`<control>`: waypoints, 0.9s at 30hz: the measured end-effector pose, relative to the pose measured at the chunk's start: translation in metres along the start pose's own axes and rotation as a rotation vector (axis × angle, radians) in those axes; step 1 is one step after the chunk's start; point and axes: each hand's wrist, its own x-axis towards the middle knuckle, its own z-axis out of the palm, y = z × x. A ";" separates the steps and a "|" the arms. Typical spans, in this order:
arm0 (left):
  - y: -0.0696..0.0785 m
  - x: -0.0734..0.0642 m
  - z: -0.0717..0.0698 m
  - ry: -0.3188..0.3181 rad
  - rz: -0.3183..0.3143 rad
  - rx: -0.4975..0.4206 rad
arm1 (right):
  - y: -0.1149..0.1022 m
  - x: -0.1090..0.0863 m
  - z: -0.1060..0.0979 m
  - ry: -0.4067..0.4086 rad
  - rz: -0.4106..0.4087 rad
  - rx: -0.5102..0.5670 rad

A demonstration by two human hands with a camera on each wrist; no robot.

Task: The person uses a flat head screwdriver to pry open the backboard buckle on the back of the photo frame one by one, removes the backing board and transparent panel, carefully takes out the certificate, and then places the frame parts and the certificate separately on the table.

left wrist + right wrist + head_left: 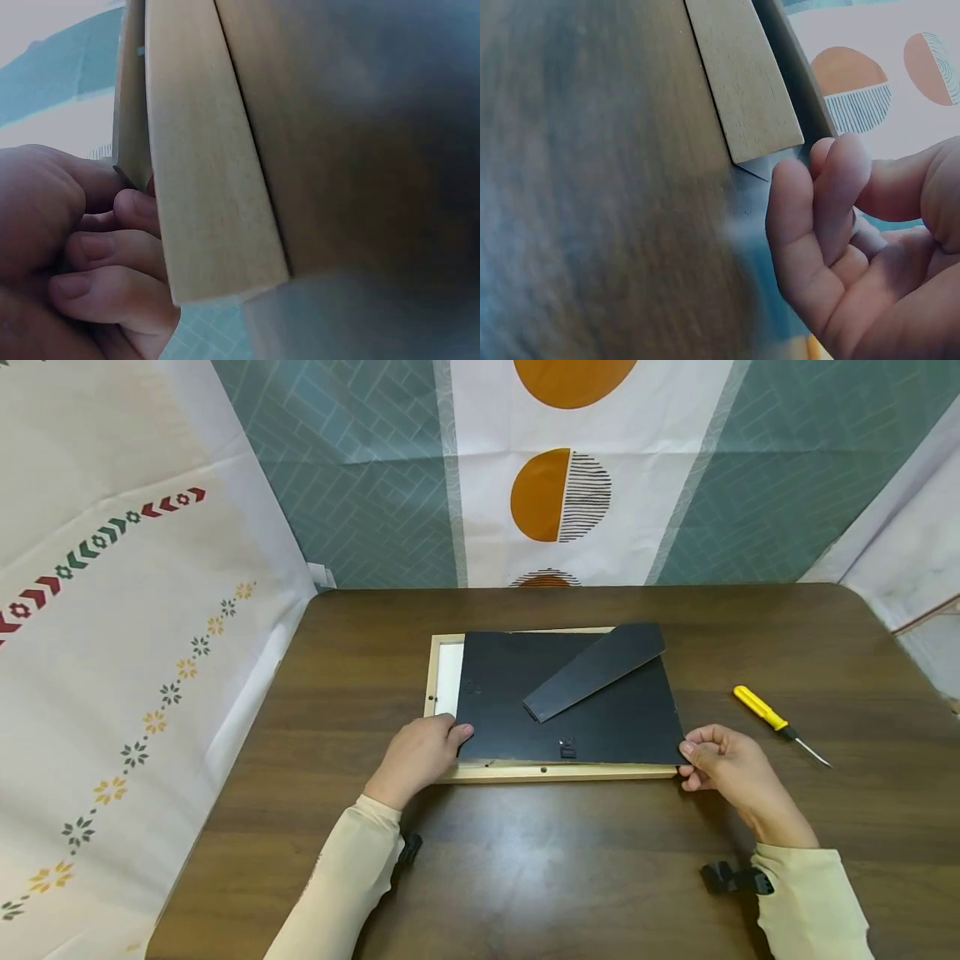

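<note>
A wooden picture frame [585, 774] lies face down on the table, a white strip [448, 672] showing inside its left end. Over it sits a black backing board [495, 693], shifted right, with a slanted easel leg [600, 668] on top. My left hand [418, 753] pinches the board's near left corner, thumb on top. At the near right corner, my right hand [731, 768] pinches the board between thumb and fingers. Both wrist views show the board's edge [131, 90] raised apart from the frame's side [750, 82].
To the right of the frame lies a yellow-handled screwdriver [765, 710], its tip toward the near right. The brown table [360, 660] meets a patterned cloth [375, 510] at its back edge. A white printed cloth [150, 610] hangs on the left.
</note>
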 end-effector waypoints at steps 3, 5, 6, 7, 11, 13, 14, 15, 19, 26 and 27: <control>0.004 0.008 0.001 -0.013 -0.008 0.032 | 0.003 0.000 -0.001 -0.002 0.033 -0.005; 0.006 0.013 0.001 -0.031 -0.018 0.038 | 0.004 0.001 -0.002 -0.016 0.057 -0.003; 0.006 0.015 0.000 -0.042 -0.026 0.034 | 0.005 0.001 -0.003 -0.027 0.066 0.001; 0.007 0.017 -0.001 -0.049 -0.035 0.027 | 0.005 0.001 -0.003 -0.039 0.076 0.006; 0.009 0.026 -0.007 -0.065 -0.092 -0.008 | 0.007 0.000 -0.007 -0.104 0.106 0.025; 0.009 0.030 -0.009 -0.052 -0.116 -0.027 | 0.006 0.000 -0.009 -0.142 0.118 0.034; 0.009 0.031 -0.010 -0.044 -0.127 -0.040 | 0.006 0.000 -0.010 -0.165 0.120 0.036; 0.009 0.032 -0.011 -0.030 -0.136 -0.050 | 0.006 -0.001 -0.011 -0.187 0.121 0.039; 0.012 0.036 -0.012 0.022 -0.128 -0.065 | 0.005 -0.003 -0.015 -0.260 0.136 0.042; 0.013 0.040 -0.009 0.038 -0.109 -0.045 | 0.002 0.007 -0.023 -0.300 0.172 0.068; 0.013 0.040 -0.008 0.038 -0.108 -0.048 | 0.000 0.011 -0.026 -0.286 0.186 0.079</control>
